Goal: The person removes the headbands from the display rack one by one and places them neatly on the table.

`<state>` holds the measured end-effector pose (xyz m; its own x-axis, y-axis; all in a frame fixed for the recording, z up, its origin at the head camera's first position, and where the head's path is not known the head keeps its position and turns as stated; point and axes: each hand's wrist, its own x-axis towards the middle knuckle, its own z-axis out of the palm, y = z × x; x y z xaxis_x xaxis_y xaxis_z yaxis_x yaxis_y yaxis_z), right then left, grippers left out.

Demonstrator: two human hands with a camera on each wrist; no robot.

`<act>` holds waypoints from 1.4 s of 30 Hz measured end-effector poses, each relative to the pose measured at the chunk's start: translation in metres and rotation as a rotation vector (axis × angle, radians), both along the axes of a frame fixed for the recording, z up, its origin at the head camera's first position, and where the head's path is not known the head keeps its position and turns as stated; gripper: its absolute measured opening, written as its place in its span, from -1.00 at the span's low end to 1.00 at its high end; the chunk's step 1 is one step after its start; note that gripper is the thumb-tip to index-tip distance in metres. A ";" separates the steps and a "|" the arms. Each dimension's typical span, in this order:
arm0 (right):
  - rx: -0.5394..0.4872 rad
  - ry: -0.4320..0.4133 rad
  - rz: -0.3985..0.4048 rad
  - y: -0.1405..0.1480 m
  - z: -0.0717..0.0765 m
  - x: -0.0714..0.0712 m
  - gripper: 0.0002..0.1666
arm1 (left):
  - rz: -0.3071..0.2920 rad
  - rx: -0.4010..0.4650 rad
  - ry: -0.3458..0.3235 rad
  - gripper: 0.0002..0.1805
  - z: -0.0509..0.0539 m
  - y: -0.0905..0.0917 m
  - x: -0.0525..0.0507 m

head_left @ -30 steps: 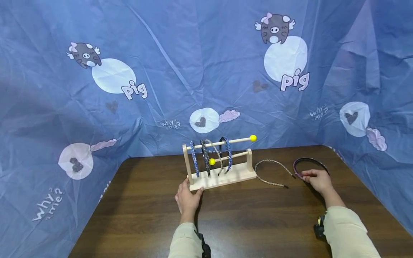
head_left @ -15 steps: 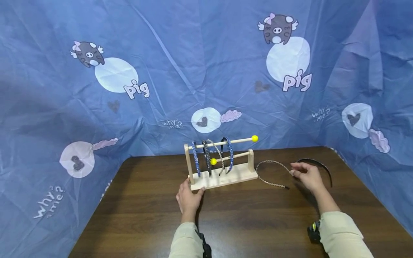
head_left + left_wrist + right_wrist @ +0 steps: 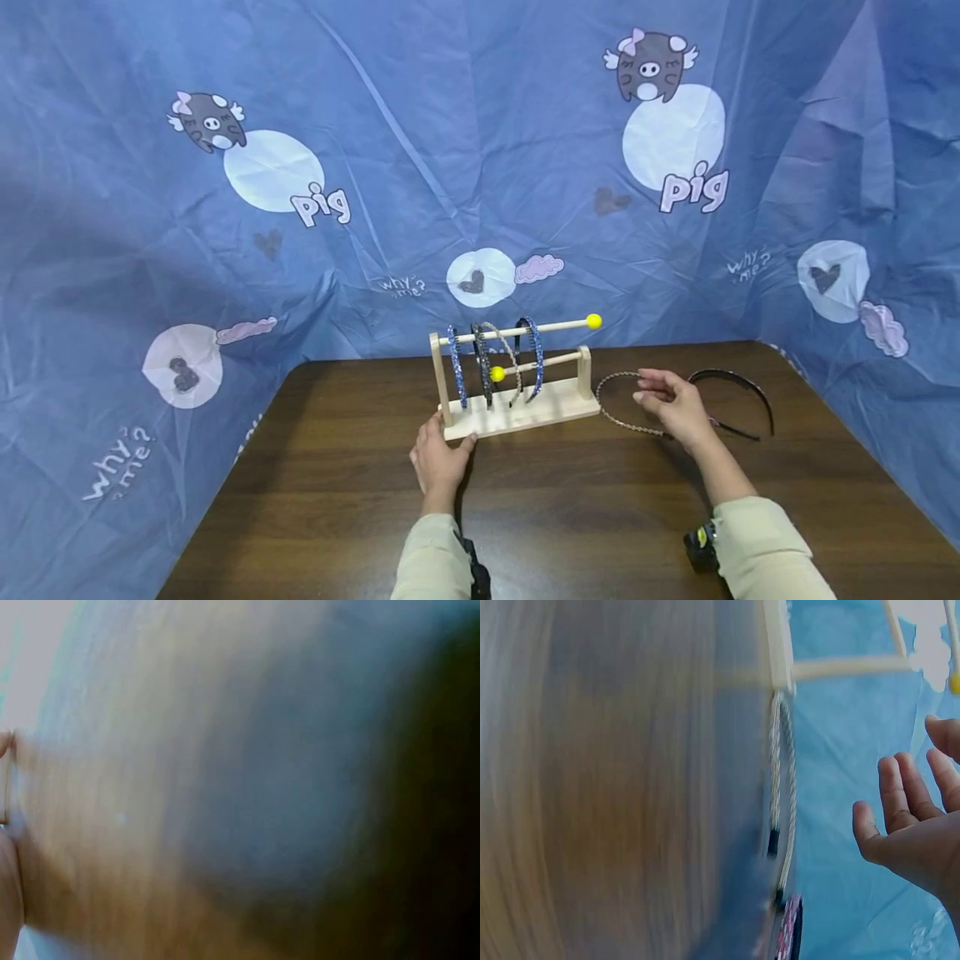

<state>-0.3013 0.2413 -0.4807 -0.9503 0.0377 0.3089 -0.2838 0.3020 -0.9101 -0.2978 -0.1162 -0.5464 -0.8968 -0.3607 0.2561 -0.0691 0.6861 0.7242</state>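
In the head view, my left hand (image 3: 438,457) grips the left end of a pale wooden headband stand (image 3: 551,407), thumb at the front edge of its base. On the stand's upper bar hang a blue glittery headband (image 3: 457,367), a black one (image 3: 482,365), a beige braided one (image 3: 510,355) and another blue one (image 3: 537,358). My right hand (image 3: 677,412) holds nothing and hovers over a second braided headband (image 3: 636,428), partly covering it. The right wrist view shows its fingers spread, apart from the braided headband (image 3: 791,795). The left wrist view is mostly blurred.
A dark purple headband (image 3: 752,386) lies at the right of the brown table (image 3: 540,517), partly behind my right hand. Yellow balls cap the stand's upper bar (image 3: 594,321) and lower bar (image 3: 497,374). Blue printed cloth (image 3: 390,200) hangs around the table.
My right hand has let go of the purple headband, which stays on the table, and has moved left to the braided headband. The left hand keeps its grip on the stand.
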 end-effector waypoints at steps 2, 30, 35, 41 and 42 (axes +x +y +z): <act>-0.030 -0.001 0.021 -0.010 0.002 -0.001 -0.49 | 0.002 -0.004 -0.001 -0.19 0.001 0.000 -0.001; -0.234 0.008 0.224 -0.113 0.035 0.013 -0.48 | -0.006 -0.015 -0.006 -0.19 -0.002 0.001 -0.001; -0.266 -0.005 0.272 -0.121 0.025 0.005 -0.47 | 0.000 -0.017 -0.013 -0.19 -0.002 0.000 -0.002; -0.240 -0.001 0.255 -0.130 0.010 -0.008 -0.48 | -0.004 -0.014 -0.012 -0.18 0.000 0.000 -0.002; -0.240 -0.001 0.247 -0.132 0.009 -0.009 -0.48 | -0.003 -0.014 -0.011 -0.18 0.000 0.000 -0.002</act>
